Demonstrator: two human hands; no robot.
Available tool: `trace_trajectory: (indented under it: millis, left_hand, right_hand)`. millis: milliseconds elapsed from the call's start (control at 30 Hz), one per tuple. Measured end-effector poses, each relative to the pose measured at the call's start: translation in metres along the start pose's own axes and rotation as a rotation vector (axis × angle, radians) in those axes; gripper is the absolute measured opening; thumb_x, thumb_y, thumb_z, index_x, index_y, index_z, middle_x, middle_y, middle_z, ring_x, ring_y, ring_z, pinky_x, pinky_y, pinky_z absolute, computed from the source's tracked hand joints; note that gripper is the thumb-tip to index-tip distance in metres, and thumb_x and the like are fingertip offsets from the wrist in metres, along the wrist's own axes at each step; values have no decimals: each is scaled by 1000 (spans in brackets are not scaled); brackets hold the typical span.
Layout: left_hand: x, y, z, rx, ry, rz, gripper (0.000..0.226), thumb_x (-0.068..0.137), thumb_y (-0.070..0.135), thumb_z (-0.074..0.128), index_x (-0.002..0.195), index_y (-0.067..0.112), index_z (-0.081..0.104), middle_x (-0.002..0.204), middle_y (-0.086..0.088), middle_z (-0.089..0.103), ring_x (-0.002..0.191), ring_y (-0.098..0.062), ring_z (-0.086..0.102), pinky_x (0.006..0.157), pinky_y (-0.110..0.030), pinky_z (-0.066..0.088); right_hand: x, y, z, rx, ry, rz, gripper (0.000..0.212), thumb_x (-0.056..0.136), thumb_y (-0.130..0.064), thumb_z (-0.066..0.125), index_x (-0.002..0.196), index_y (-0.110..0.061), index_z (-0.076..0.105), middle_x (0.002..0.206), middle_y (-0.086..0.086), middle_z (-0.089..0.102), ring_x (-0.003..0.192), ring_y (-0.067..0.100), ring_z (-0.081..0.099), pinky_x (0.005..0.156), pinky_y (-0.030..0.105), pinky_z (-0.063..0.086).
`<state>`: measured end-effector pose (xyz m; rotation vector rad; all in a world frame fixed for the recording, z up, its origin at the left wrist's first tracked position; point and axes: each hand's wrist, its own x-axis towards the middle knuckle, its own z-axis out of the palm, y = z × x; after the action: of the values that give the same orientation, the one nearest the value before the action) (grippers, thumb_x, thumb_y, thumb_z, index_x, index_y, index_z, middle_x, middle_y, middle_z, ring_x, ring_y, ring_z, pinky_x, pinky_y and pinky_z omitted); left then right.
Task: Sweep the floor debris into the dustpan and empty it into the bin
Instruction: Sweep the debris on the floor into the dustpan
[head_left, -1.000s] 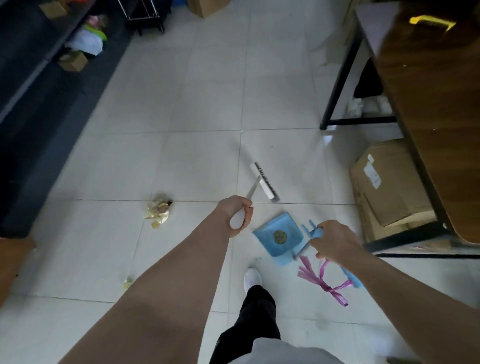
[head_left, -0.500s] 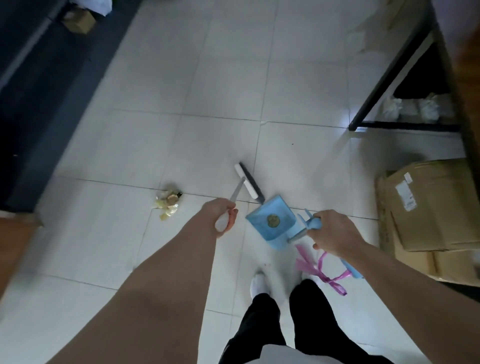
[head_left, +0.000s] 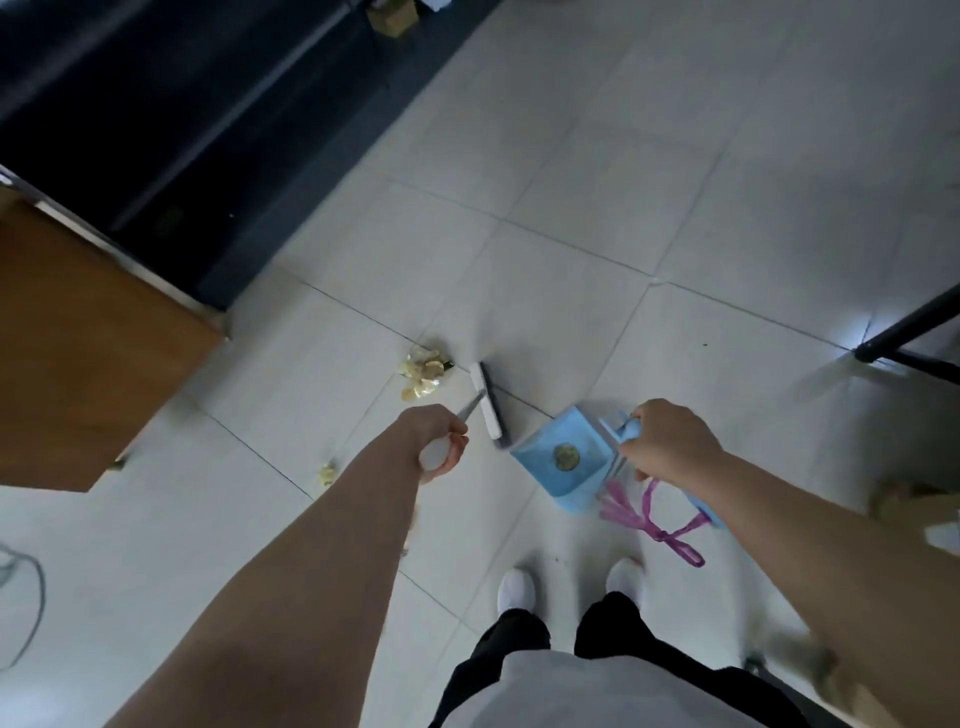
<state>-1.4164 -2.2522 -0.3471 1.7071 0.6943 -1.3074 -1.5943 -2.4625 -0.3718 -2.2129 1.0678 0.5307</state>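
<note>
My left hand (head_left: 439, 441) grips the white handle of a small broom (head_left: 487, 404), whose white head hangs just right of a pile of yellowish crumpled debris (head_left: 422, 375) on the tiled floor. A smaller yellow scrap (head_left: 327, 474) lies nearer to me. My right hand (head_left: 667, 441) holds the handle of a light blue dustpan (head_left: 558, 457), held above the floor with a round brownish piece (head_left: 567, 457) in it. A purple ribbon (head_left: 652, 514) dangles from the dustpan handle.
A brown wooden surface (head_left: 78, 353) juts in at the left, with a dark shelving unit (head_left: 182, 130) behind it. A black table leg (head_left: 904, 332) stands at the right. My white shoes (head_left: 517, 590) are below the dustpan. A grey cable (head_left: 26, 597) lies at the far left.
The view has swung left and I have stepped toward the debris. The broom head is now close beside the yellow pile. The cardboard boxes at the right have left the view.
</note>
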Motion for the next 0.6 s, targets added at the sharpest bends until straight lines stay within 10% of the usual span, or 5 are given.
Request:
trace_trajectory:
  millis: [400,600]
  left_hand:
    - [13,44,24,-277,-62,130,6,93,3,50,87,4,50,68,-6,49,26,-4,43,32,-9,38]
    - [56,89,-5,-214,-20,90,8,95,0,50,88,5,51,74,-8,49,49,-9,43,34,-9,37]
  right_hand:
    - [43,-53,-17,-106,-32,-125,4,82,-18,59,83,-14,56,80,5,64,76,28,60,55,25,37]
    - [72,-96,-13,-131,-59,-136,18,79,-18,57,95,-15,65,81,5,72,77,26,71,74,34,59]
